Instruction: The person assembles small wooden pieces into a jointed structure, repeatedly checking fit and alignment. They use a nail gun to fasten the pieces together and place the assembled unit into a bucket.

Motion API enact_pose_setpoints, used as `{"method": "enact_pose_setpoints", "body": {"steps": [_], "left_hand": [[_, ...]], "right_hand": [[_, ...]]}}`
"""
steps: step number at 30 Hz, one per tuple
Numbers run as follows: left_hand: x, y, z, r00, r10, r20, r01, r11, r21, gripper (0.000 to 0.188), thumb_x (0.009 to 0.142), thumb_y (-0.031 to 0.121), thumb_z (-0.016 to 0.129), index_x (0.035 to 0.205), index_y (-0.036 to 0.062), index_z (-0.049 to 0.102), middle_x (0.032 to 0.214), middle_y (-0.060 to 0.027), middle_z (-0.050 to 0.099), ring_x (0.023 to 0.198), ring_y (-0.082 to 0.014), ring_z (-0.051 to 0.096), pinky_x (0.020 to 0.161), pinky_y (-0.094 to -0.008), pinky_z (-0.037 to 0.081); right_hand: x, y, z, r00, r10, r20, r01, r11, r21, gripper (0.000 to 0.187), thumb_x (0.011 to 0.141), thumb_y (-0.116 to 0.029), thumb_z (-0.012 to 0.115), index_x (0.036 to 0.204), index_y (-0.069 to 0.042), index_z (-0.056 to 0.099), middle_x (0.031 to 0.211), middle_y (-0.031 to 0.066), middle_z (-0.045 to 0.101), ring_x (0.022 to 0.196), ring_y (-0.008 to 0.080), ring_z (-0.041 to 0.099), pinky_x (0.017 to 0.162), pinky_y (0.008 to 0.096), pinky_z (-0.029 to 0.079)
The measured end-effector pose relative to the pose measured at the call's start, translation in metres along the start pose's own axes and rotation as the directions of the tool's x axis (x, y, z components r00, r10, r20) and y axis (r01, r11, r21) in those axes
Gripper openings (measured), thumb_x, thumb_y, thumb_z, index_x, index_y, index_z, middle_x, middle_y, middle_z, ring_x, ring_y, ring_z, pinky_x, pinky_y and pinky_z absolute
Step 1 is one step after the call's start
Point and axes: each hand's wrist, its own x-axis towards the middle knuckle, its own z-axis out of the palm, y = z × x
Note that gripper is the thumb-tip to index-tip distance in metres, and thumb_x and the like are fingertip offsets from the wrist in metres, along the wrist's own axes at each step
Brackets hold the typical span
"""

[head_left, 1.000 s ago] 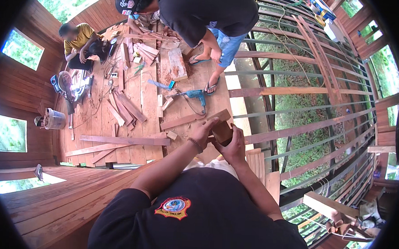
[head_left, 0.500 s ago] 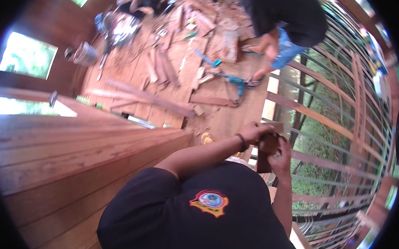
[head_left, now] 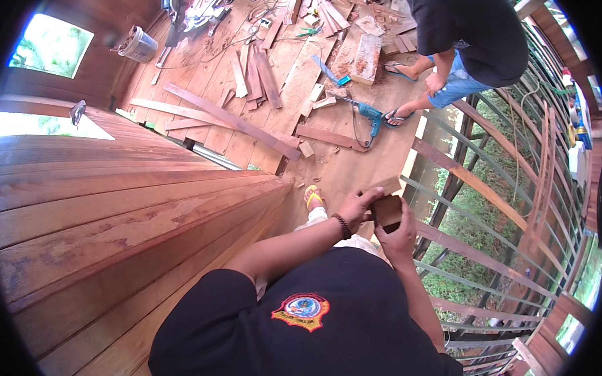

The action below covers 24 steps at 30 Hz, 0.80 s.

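In front of my waist both hands work close together on small pieces. My left hand (head_left: 355, 208), with a beaded bracelet at the wrist, is closed on a short flat piece of wood (head_left: 388, 186). A dark brown block (head_left: 389, 210) with squared edges sits against this piece, and my right hand (head_left: 398, 238) grips it from below, thumb and fingers at its sides. Whether the block and the wood piece are joined I cannot tell. Parts of both are hidden by my fingers.
A plank wall (head_left: 111, 227) stands at my left. Ahead, a blue power drill (head_left: 370, 117), loose boards (head_left: 233, 121) and a bucket (head_left: 139, 44) lie about the floor. A person in a dark shirt (head_left: 465, 34) crouches ahead right. At right, open joists (head_left: 476, 175) show greenery below.
My hands have shifted slightly left, and the brown block now shows its square face. The view has tilted, and the other person appears farther right, with a hand near the knee.
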Motion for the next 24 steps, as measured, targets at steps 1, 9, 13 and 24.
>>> {"method": "enact_pose_setpoints", "body": {"steps": [1,9,13,24], "left_hand": [[-0.002,0.003,-0.004,0.999,0.044,0.019,-0.044,0.998,-0.033,0.053,0.091,0.035,0.074,0.129,0.0053,0.054,0.124,-0.0084,0.061,0.116,-0.0221,0.06,0.094,-0.0468,0.051],[-0.012,0.023,-0.025,0.986,0.131,0.108,-0.118,0.986,-0.115,0.047,0.095,0.034,0.069,0.131,0.0063,0.057,0.125,-0.0075,0.061,0.118,-0.0235,0.057,0.097,-0.0505,0.05],[-0.01,0.031,-0.02,0.983,0.121,0.141,-0.111,0.991,-0.08,0.045,0.095,0.035,0.068,0.131,0.0078,0.058,0.126,-0.0059,0.061,0.119,-0.0223,0.057,0.097,-0.0504,0.049],[-0.005,0.05,0.011,0.976,0.077,0.202,-0.09,0.995,0.054,0.05,0.095,0.035,0.069,0.135,0.0075,0.056,0.129,-0.0081,0.06,0.12,-0.0236,0.057,0.096,-0.0477,0.051]], "right_hand": [[0.004,-0.003,0.002,0.999,-0.047,0.002,0.047,0.999,-0.022,0.084,0.072,-0.018,0.084,0.144,0.0,0.043,0.13,0.0224,0.056,0.119,0.0387,0.058,0.102,0.0452,0.047],[0.021,-0.023,0.011,0.992,-0.127,-0.002,0.127,0.992,0.001,0.075,0.072,-0.022,0.083,0.133,0.003,0.048,0.124,0.0236,0.058,0.115,0.0398,0.06,0.097,0.046,0.05],[0.025,-0.028,0.006,0.991,-0.134,-0.022,0.134,0.991,-0.003,0.075,0.072,-0.022,0.083,0.134,0.003,0.048,0.123,0.0233,0.059,0.114,0.0399,0.06,0.096,0.0462,0.05],[0.026,-0.017,-0.014,0.997,-0.039,-0.063,0.039,0.999,-0.008,0.087,0.071,-0.031,0.089,0.139,0.001,0.046,0.128,0.0212,0.058,0.118,0.0376,0.059,0.1,0.0442,0.049]]}}
